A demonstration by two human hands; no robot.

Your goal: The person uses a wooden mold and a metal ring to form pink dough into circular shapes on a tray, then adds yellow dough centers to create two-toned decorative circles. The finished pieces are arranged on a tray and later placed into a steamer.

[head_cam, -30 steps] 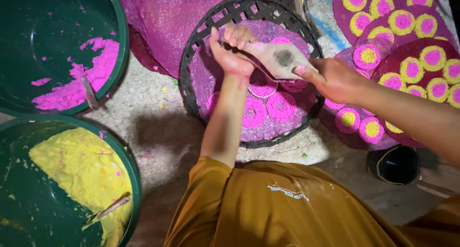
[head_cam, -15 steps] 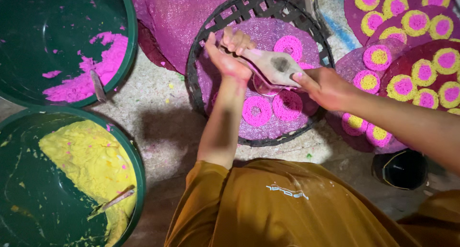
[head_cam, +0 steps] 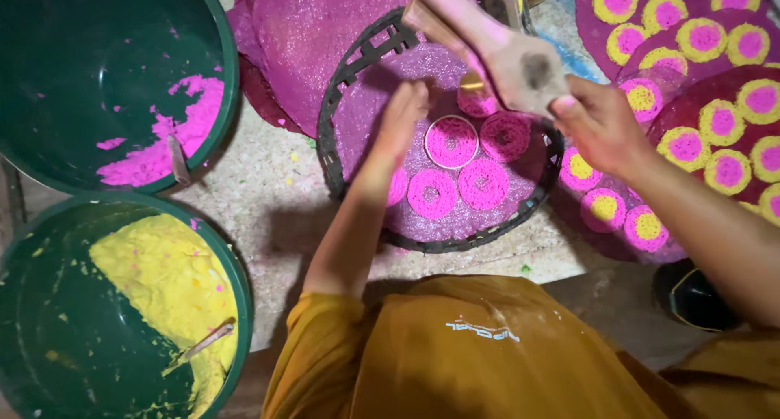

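R hand grips flat pink-stained wooden paddle w/ fingers closed; L hand open, empty, above round black lattice tray of pink rings, on crumb-strewn pale floor.

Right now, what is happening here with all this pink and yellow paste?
A person in a mustard shirt works over a round black tray lined with purple mesh. The right hand grips a flat wooden tool raised above the tray. The left hand hovers open beside a ring mould filled with pink paste. Several pink rings lie on the mesh. Two green tubs at the left hold pink and yellow paste.
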